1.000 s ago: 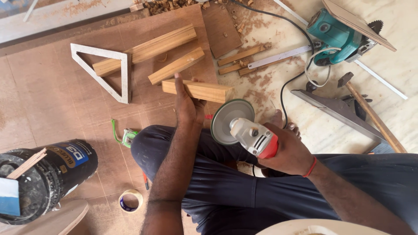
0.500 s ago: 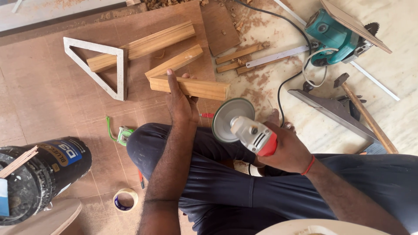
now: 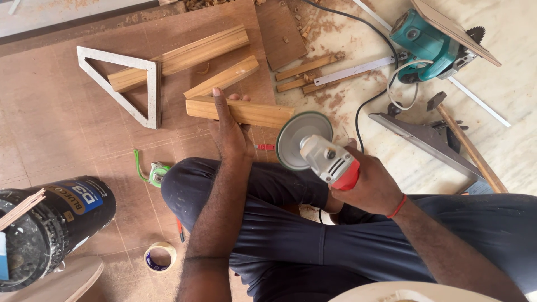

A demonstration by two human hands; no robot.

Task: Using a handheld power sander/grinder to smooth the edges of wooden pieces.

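The left hand lies flat, fingers spread, pressing a short wooden block onto the brown board floor. The right hand is closed around a grey-and-red angle grinder, its disc just beside the block's right end. A black can with a blue label lies lower left, near a tape roll. A teal circular saw sits upper right.
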